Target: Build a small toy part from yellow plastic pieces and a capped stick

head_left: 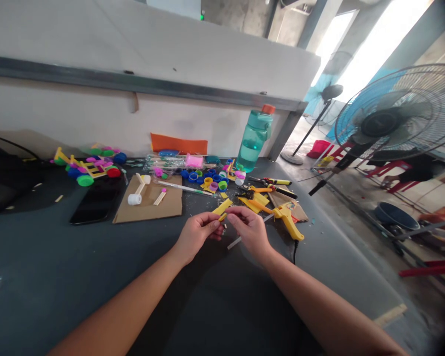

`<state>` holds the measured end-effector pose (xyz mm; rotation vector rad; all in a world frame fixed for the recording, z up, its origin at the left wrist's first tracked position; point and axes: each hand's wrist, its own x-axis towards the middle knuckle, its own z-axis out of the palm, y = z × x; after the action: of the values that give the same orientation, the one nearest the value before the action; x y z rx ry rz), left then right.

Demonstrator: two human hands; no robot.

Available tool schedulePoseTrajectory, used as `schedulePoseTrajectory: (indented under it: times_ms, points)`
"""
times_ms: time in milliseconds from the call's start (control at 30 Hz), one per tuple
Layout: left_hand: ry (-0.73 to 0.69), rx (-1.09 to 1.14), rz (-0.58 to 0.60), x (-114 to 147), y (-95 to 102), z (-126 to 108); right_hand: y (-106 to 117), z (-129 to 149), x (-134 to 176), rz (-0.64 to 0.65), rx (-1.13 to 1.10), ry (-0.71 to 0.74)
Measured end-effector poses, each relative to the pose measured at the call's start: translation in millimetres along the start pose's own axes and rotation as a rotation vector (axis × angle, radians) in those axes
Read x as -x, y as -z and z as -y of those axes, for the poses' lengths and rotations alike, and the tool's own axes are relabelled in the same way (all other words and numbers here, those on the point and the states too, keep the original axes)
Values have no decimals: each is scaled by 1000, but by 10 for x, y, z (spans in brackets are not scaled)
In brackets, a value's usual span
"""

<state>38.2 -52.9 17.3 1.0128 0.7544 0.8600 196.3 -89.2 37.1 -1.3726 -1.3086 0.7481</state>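
My left hand (pixel 199 233) and my right hand (pixel 250 231) meet over the middle of the dark table. Both are closed in a pinch at a small yellow piece (pixel 223 217), partly covered by the fingertips. Just behind them is a flat yellow strip (pixel 222 206); whether a finger touches it I cannot tell. A translucent glue stick (pixel 235 243) lies by my right hand. Right of that hand rests a yellow glue gun (pixel 289 223). To the left, a cardboard piece (pixel 155 210) carries white caps joined to sticks and a short stick pair with a pink tip (pixel 160 196).
Bottle caps (pixel 213 185) cluster behind my hands. A teal bottle (pixel 252 141) stands near the wall, with pliers (pixel 278 182) in front of it. At left are a black phone (pixel 95 200) and small colourful wheeled models (pixel 92 168). A fan (pixel 381 121) stands beyond the table's right edge.
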Motion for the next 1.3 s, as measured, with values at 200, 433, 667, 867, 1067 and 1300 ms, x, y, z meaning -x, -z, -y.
schedulePoseTrajectory:
  times_ms: [200, 433, 667, 867, 1067, 1300]
  points:
    - [26, 126, -111, -77, 100, -10, 751, 386, -226, -244, 685, 190]
    - [42, 220, -155, -73, 117, -53, 1308, -137, -157, 22, 1407, -443]
    - [12, 245, -157, -65, 116, -39, 1272, -300, -49, 39, 1357, -517]
    - [11, 270, -165, -87, 117, -20, 1133, 43, 144, -195, 852, -417]
    - [8, 289, -181, -70, 112, -24, 432, 309, 264, 16, -133, -267]
    - [12, 322, -203, -67, 94, -33, -133, 236, 477, 82, -289, -167]
